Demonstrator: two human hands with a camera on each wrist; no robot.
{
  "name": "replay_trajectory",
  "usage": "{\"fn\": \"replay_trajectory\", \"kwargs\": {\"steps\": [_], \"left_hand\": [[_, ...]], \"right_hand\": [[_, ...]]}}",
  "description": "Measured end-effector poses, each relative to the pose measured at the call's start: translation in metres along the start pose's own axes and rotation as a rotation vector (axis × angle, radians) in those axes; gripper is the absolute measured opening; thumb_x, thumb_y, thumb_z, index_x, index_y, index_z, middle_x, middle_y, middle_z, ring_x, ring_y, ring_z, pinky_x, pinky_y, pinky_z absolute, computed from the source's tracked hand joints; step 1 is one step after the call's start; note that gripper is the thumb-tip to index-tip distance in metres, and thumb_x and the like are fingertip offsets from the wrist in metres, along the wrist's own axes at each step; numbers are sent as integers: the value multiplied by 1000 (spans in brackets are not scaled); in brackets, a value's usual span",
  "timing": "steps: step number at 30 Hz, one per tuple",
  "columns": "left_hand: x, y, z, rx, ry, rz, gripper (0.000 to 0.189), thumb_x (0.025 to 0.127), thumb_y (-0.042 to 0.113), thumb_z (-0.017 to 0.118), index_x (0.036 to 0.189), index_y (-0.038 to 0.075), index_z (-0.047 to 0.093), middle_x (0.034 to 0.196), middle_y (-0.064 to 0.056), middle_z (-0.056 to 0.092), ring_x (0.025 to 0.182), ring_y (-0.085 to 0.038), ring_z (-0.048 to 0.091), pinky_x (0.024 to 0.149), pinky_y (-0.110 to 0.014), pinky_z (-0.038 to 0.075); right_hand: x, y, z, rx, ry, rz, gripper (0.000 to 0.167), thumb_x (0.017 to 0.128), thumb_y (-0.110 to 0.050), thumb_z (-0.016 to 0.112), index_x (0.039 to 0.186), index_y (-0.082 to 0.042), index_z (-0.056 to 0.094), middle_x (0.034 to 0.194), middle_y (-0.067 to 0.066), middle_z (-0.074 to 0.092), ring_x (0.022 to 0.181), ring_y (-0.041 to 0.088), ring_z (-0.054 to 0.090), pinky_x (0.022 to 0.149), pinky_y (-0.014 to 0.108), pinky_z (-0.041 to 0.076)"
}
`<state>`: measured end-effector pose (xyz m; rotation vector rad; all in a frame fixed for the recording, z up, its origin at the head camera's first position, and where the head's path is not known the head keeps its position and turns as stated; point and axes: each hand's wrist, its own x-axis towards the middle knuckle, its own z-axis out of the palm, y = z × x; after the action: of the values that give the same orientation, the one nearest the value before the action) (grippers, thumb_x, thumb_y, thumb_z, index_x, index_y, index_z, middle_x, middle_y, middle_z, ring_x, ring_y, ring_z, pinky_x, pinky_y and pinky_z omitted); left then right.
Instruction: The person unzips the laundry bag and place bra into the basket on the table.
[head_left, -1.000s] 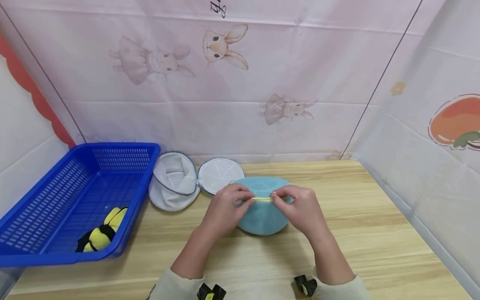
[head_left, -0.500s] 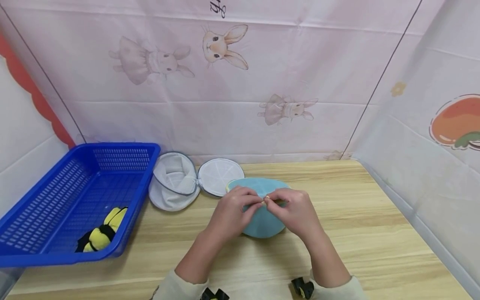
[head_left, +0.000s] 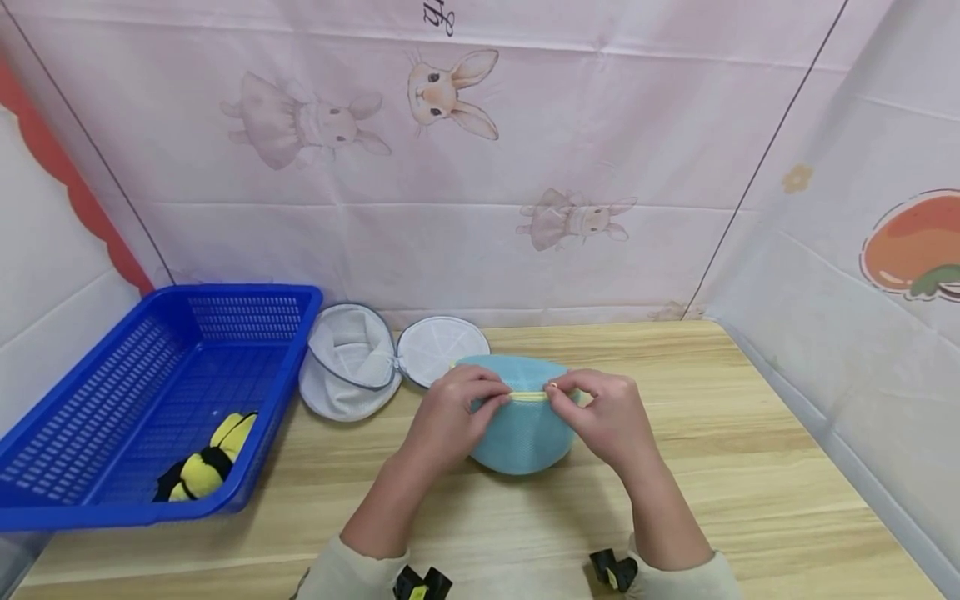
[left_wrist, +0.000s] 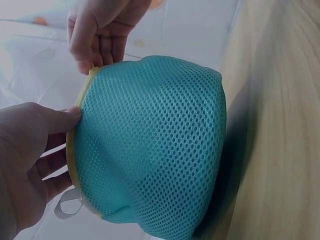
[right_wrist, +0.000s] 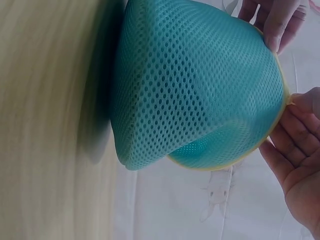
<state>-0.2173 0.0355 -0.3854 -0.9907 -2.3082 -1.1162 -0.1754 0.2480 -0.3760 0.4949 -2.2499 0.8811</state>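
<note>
A teal mesh laundry bag [head_left: 521, 437] with a yellow zipper [head_left: 528, 397] is held up close over the table in front of me. My left hand [head_left: 457, 412] pinches the zipper edge between thumb and fingers. A short way to the right, my right hand [head_left: 603, 412] pinches the zipper at its small pull, leaving a straight stretch of zipper between the hands. A grey fabric loop [left_wrist: 67, 205] sticks out from the bag's rim in the left wrist view. In the right wrist view, part of the yellow-edged mouth [right_wrist: 192, 147] gapes beyond the right hand.
Behind the bag, a white mesh bag [head_left: 348, 358] lies with its round lid [head_left: 442, 350] spread beside it against the wall. The blue plastic basket [head_left: 296, 375] at left contains a yellow-and-black cloth item [head_left: 201, 475]. Printed cloth walls [head_left: 480, 250] border the wooden table [head_left: 720, 467].
Half a second ago both hands met at the zipper. Since then the right hand has moved right and the left hand slightly left, exposing the zipper between them.
</note>
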Motion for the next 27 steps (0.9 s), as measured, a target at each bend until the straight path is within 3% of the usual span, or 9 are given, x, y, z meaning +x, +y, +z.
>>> {"fn": "replay_trajectory", "kwargs": {"steps": [7,13,20,27], "left_hand": [[1,3,0,4,14,9,11,83,10,79,94,11,80,95,3,72,92,-13,65,80,-27,55],[0,13,6,25,-4,86,12,85,11,77,97,10,79,95,3,71,92,-12,64,78,-24,55],[0,17,7,61,22,101,10,84,12,79,94,11,79,94,3,72,91,-11,65,81,-23,55],[0,12,3,43,43,63,10,82,10,80,92,11,79,94,3,72,92,-12,66,82,-25,56]], "right_hand": [[1,-3,1,26,12,-34,7,79,-2,77,78,-10,77,78,2,75,81,16,74,74,25,59],[2,-7,8,79,2,-86,11,79,3,74,80,-8,77,77,0,74,69,7,69,85,38,59],[3,-8,8,75,27,-113,11,78,5,73,78,-6,77,76,1,74,67,7,69,84,39,59],[4,-3,1,52,81,-105,13,74,7,75,78,-5,76,77,2,75,73,15,73,78,26,59]]}}
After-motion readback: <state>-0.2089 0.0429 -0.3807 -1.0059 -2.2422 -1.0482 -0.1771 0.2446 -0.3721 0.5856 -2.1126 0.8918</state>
